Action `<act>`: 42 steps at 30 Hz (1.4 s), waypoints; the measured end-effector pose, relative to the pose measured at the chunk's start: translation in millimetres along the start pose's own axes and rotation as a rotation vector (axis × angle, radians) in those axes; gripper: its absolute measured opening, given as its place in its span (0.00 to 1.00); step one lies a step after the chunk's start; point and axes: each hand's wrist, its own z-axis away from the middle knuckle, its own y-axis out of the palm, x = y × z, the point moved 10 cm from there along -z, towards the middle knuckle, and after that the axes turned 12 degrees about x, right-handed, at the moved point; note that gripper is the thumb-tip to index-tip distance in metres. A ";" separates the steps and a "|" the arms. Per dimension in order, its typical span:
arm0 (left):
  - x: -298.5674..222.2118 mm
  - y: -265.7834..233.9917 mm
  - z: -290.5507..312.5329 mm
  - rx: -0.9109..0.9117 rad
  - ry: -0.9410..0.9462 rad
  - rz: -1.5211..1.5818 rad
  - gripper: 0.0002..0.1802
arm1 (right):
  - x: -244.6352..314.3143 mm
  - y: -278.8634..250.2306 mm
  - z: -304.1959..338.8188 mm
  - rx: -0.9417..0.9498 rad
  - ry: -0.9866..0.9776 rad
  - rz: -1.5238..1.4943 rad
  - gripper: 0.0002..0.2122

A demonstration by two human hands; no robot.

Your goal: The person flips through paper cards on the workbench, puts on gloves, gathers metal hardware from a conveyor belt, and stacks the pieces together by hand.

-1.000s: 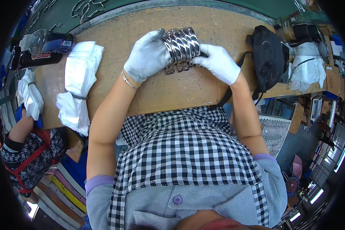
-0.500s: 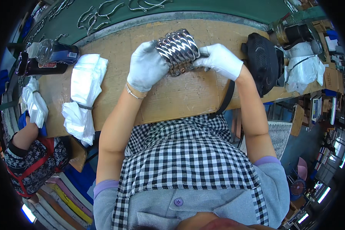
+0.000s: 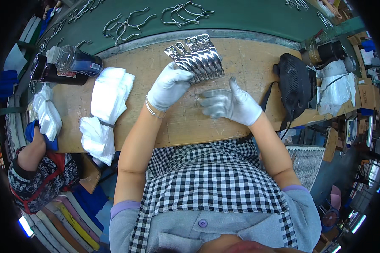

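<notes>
My gloved left hand (image 3: 169, 87) is closed on the lower left end of a stack of shiny curved metal pieces (image 3: 202, 61). Several alike pieces lie nested side by side in it, their slotted flat ends pointing up and away. The stack is held tilted above the wooden table. Below and right of it, my gloved right hand (image 3: 232, 103) is open, thumb raised and fingers stretched toward the left, touching nothing. Its fingers are slightly blurred.
Beyond the wooden table (image 3: 185, 120) runs a green surface (image 3: 240, 19) bearing loose curved metal pieces (image 3: 128, 26). Bundled white plastic bags (image 3: 109, 95) and bottles (image 3: 74, 60) are on the left. A black bag (image 3: 292, 86) lies at right. Another person's arm (image 3: 31, 149) shows at far left.
My right hand has let go of the metal stack and moved down, its fingers opening. The stack has turned in my left hand, so its slotted ends now face away. The view has shifted slightly.
</notes>
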 end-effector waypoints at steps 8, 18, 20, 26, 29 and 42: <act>7.8 9.8 18.0 -0.079 -0.221 -0.461 0.19 | 7.8 8.5 -43.2 0.146 -0.163 -0.479 0.24; 9.8 36.2 21.8 0.139 -0.409 -1.022 0.19 | 28.4 -6.2 -52.9 0.122 -0.157 -0.221 0.14; 10.6 39.6 16.9 0.271 -0.253 -1.196 0.19 | 39.7 -13.0 -51.8 -0.022 -0.161 0.029 0.13; 11.7 39.8 17.6 0.322 -0.108 -1.337 0.18 | 51.9 -34.3 -55.1 -0.049 -0.263 0.182 0.19; 8.8 28.0 19.9 0.252 -0.090 -1.361 0.18 | 58.9 -39.8 -55.8 -0.076 -0.276 0.257 0.25; 16.0 25.2 23.0 0.249 -0.193 -1.099 0.22 | 56.0 -40.5 -55.8 -0.080 -0.258 0.236 0.22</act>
